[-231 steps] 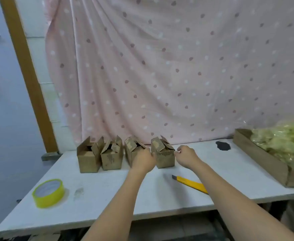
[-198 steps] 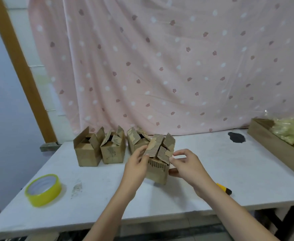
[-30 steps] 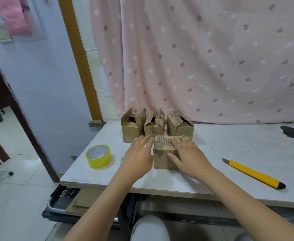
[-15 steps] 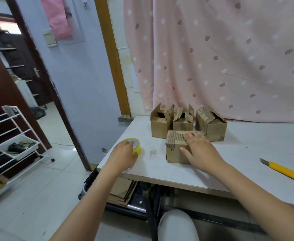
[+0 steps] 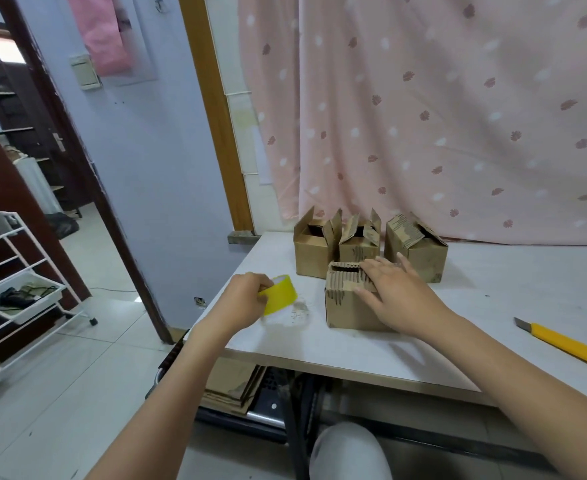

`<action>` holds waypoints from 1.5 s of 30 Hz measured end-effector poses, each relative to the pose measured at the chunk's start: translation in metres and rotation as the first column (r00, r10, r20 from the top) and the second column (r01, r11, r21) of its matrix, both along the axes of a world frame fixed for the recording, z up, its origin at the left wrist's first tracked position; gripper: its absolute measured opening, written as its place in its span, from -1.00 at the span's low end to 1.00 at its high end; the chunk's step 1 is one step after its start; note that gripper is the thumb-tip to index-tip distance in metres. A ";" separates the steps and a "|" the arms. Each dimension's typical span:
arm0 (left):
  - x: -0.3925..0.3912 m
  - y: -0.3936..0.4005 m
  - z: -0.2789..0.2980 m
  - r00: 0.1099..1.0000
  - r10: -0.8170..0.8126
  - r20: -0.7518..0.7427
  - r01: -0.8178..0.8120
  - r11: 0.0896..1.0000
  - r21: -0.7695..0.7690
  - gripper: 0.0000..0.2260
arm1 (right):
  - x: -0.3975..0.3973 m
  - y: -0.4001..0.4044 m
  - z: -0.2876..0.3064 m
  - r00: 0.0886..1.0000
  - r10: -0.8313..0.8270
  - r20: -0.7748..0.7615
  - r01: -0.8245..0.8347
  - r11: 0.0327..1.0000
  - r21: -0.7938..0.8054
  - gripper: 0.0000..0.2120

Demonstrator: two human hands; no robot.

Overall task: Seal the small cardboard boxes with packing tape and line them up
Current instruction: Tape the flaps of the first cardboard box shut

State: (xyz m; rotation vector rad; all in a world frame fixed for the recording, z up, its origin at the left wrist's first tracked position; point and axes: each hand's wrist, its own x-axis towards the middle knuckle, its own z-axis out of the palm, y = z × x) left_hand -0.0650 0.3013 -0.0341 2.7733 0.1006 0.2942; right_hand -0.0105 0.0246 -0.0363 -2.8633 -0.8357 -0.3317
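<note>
While the left hand (image 5: 247, 299) is closing its fingers around the tape (image 5: 280, 298) near the table's (image 5: 514, 306) left edge, the right hand (image 5: 394, 292) is lying flat and open on the front box (image 5: 349, 299), pressing its flaps shut. Three boxes (image 5: 361, 244) with raised flaps are waiting at its 12 o'clock. Sealing this first box looks barely begun; next the tape end needs finding and carrying right onto the flaps. Bare tabletop is lying open at 3 o'clock, a knife (image 5: 566, 346) further out near the front edge.

arms: bare, sleeveless in view | knee (image 5: 349, 452): light grey trousers
</note>
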 end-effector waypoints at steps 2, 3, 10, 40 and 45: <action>-0.002 -0.011 0.013 1.000 -0.016 0.027 0.018 0.997 -0.079 -0.76 | -0.002 0.001 0.005 0.999 0.020 0.041 -0.023 0.998 0.066 -0.46; -0.004 -0.016 0.019 0.999 -0.025 0.045 0.030 0.993 -0.115 -0.77 | -0.005 0.002 0.008 0.997 0.038 0.063 -0.045 0.991 0.125 -0.48; -0.019 -0.048 0.045 0.982 -0.097 0.161 0.130 0.968 -0.213 -0.79 | -0.028 0.027 0.032 0.990 0.143 -0.011 -0.119 0.860 0.497 -0.58; -0.026 -0.055 0.039 0.946 -0.215 0.242 0.286 0.905 -0.315 -0.78 | -0.030 0.010 0.027 0.960 0.095 -0.265 0.193 0.462 0.866 -0.81; -0.029 -0.059 0.041 0.949 -0.220 0.224 0.276 0.925 -0.261 -0.77 | -0.030 0.007 0.033 0.931 0.112 -0.349 0.268 0.442 0.856 -0.83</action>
